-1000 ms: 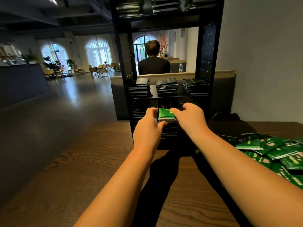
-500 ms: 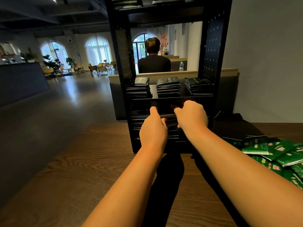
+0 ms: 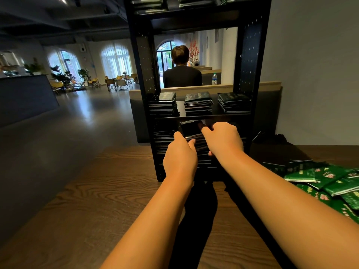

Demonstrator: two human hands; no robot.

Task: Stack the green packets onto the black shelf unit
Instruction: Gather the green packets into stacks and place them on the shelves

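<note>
The black shelf unit (image 3: 252, 61) stands on the wooden table (image 3: 108, 206), with stacks of dark green packets on its tiers. Both my hands reach into the lower tier at the middle stack. A small bundle of green packets (image 3: 194, 136) shows between them, lying on top of that stack. My left hand (image 3: 179, 158) holds its left side, thumb on the near edge. My right hand (image 3: 223, 139) grips its right side with curled fingers on top and the thumb below. The fingertips are lost in the shelf's shadow. Loose green packets (image 3: 330, 177) lie heaped on the table at the right.
Three packet stacks (image 3: 198, 103) fill the middle tier, and more sit on the top tier (image 3: 147, 4). A person (image 3: 181, 72) sits with their back turned beyond the shelf. A grey wall is at the right and open floor at the left.
The bundle has gone from in front of the shelf into the lower tier. Both hands moved forward with it, and its bright green face is now in shadow.
</note>
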